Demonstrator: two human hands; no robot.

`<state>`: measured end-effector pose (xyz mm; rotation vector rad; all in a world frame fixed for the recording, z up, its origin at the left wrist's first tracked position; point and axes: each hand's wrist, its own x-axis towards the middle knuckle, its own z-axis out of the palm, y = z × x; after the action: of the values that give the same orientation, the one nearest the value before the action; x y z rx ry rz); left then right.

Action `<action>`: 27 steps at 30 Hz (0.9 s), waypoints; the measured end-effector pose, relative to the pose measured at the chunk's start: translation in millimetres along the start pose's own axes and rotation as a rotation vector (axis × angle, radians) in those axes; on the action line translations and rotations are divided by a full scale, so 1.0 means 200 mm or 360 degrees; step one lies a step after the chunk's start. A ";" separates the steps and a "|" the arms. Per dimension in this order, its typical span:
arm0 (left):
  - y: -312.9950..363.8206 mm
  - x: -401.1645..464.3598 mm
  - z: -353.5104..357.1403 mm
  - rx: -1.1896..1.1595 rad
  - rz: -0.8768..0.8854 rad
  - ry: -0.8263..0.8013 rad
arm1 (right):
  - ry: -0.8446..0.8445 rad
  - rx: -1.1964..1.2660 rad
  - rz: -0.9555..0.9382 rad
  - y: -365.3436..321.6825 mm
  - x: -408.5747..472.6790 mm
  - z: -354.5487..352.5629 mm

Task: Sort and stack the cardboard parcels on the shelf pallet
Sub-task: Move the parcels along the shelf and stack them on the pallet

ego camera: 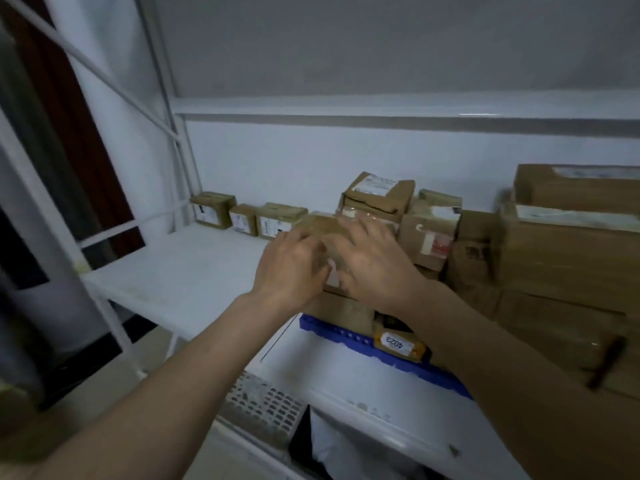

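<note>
White shelf (194, 271) with parcels along its back edge.
Three small cardboard parcels (212, 210) stand in a row at the rear left; a blue pallet (346, 336) at right bears stacked boxes (568, 258), apparently resting on the shelf.

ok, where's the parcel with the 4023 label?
Head view, lower centre-right: the small brown cardboard parcel with the white 4023 label lies on the blue plastic pallet, just below the right forearm.

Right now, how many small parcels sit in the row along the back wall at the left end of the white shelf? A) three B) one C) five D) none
A: three small parcels stand side by side against the back wall on the white shelf, left of both hands, the left hand and the right hand, which are on another parcel.
</note>
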<state>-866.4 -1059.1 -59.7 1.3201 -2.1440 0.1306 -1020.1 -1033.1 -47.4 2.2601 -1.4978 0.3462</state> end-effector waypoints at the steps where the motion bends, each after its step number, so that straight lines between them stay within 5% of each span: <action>1: -0.05 -0.01 0.00 -0.0004 -0.0029 -0.0008 | -0.0006 0.0036 -0.0032 -0.05 0.04 0.03; 12: -0.93 -0.09 -0.07 0.0009 -0.0286 -0.0347 | -0.0255 0.0083 -0.0118 -0.59 0.58 0.44; 27: -2.05 0.00 -0.04 -0.0061 -0.0507 -0.0680 | -0.0755 0.0301 0.0181 -1.13 1.28 0.95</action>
<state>-518.7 -1259.9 -146.1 1.7706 -2.2176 -0.3497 -713.8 -1253.1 -151.9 2.5335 -1.8997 -0.0266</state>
